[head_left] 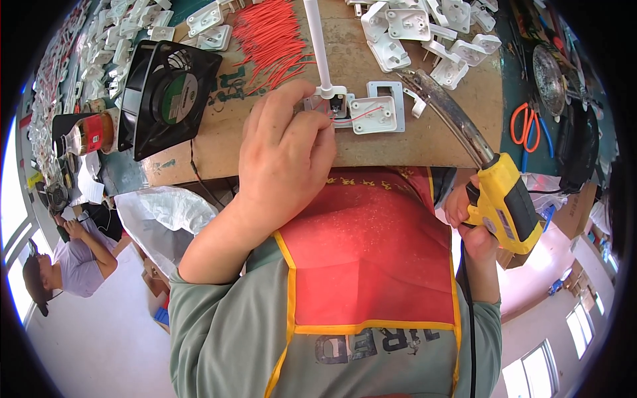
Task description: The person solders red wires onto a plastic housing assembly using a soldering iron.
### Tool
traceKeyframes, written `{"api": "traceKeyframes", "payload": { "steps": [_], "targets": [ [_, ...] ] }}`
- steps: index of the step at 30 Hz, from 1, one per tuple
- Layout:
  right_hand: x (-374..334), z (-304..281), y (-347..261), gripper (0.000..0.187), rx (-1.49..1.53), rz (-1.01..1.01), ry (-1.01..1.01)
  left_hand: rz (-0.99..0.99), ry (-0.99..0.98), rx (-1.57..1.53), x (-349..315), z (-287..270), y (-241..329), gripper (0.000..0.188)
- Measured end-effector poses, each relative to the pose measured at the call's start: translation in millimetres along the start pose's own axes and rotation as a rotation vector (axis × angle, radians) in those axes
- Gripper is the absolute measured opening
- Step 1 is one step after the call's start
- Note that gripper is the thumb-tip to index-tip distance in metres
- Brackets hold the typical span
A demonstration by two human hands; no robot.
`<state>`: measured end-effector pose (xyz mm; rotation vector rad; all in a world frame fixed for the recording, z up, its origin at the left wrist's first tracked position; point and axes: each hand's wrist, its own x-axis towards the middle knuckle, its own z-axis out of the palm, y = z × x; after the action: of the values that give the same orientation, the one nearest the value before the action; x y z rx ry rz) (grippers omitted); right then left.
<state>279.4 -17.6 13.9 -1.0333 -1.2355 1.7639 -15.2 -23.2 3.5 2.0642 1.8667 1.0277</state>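
Observation:
At the bench's near edge, my left hand [285, 142] is closed in a pinch over a small white plastic housing [339, 91]. A thin red wire [361, 115] runs from its fingertips to the open white casing half [381, 122] alongside, which sits on a grey plate [399, 99]. The fingers partly hide the housing's left side. A white tube [318, 46] rises from the housing. Lower right, my right hand [464, 211] grips a yellow and black soldering gun [507, 202]. Its long metal barrel points up and left, the tip apart from the housing, near a heap of white casings.
Cut red wires [269, 40] lie behind my left hand. A black fan [169, 99] and a jar with a red label [93, 134] stand to the left. White casings [458, 50] pile up behind. Orange-handled pliers [525, 126] lie right. Another person [79, 259] sits far left.

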Motion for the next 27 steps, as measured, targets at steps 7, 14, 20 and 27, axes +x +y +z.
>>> {"api": "traceKeyframes", "payload": {
  "steps": [7, 14, 20, 27],
  "targets": [
    [-1, -6, 3, 0.085, 0.027, -0.017, 0.019, -0.005, -0.012, 0.006, 0, -1, 1, 0.017],
    [-3, -10, 1, 0.085, 0.025, 0.011, 0.026, -0.097, -0.208, 0.009, -8, -37, -6, 0.020],
    [-4, -9, 2, 0.085, 0.049, 0.005, 0.049, -0.114, -0.154, -0.052, -8, -29, -8, 0.019],
    [-9, -17, 4, 0.085, 0.011, -0.024, 0.002, -0.041, -0.020, -0.251, 9, 14, 1, 0.014]
  ]
}}
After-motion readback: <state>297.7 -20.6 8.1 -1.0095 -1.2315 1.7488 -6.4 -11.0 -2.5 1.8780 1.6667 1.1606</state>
